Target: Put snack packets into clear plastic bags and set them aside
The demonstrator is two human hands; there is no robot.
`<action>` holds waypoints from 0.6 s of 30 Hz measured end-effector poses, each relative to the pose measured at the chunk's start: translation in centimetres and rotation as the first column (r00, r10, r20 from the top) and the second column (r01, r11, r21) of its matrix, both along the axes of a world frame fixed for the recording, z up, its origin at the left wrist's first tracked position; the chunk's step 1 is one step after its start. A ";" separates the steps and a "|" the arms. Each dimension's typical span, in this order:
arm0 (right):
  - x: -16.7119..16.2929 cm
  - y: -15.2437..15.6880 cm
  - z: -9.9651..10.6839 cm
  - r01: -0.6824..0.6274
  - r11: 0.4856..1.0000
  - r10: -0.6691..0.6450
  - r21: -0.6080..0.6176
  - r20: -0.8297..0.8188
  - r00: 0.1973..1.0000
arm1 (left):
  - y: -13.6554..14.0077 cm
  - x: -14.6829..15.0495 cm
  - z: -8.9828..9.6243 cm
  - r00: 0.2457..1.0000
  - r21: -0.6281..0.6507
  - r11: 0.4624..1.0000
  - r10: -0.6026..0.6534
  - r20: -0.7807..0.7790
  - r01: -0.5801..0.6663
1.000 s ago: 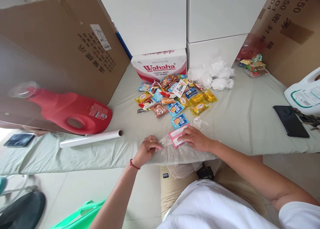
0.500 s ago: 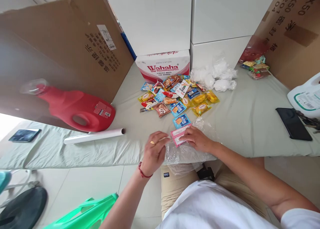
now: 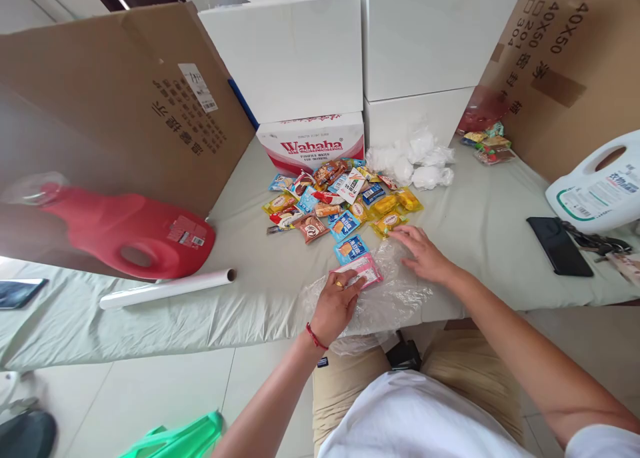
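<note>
A flat pink-and-white packet (image 3: 371, 269) lies near the table's front edge, on a sheet of clear plastic film (image 3: 400, 299). My left hand (image 3: 336, 305), with a ring and a red string bracelet, grips its left end, thumb and fingers bent over it. My right hand (image 3: 426, 257) is off the packet, fingers apart and holding nothing, over the film's right side. Its fingertips are close to a yellow wrapped snack (image 3: 389, 225). Just beyond the pink packet is a blue snack packet (image 3: 351, 249), and a pile of mixed wrapped snacks (image 3: 327, 198) spreads behind.
Left are a red jug (image 3: 145, 235) and a white roll (image 3: 170, 289). A Wahaba-printed carton (image 3: 313, 145) and crumpled clear bags (image 3: 420, 158) stand behind the snacks. A black phone (image 3: 560, 246) and a white jug (image 3: 595, 185) are right. Cardboard panels (image 3: 115, 111) border the table.
My right hand has let go of the pink packet and moved right, its fingers spreading. My left hand has moved right onto the packet. The camera view has shifted slightly.
</note>
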State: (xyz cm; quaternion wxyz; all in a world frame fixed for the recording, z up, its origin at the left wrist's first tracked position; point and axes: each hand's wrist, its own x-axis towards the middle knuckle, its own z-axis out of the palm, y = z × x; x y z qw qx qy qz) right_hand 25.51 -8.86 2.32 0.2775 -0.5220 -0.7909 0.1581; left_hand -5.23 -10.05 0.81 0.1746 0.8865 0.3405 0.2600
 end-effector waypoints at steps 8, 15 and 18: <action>-2.0 2.9 1.2 -0.072 0.990 0.054 0.119 0.145 0.988 | -0.1 0.2 -0.4 0.999 0.021 0.999 0.030 0.021 -0.030; 3.9 1.1 1.2 0.375 0.908 -0.375 0.185 -0.036 0.926 | -0.4 0.3 -0.8 0.998 0.039 0.998 0.051 0.021 -0.052; 2.0 -0.1 0.8 0.238 0.949 -0.246 0.208 0.013 0.969 | -0.5 0.3 -0.9 0.998 0.061 0.996 0.061 -0.005 -0.061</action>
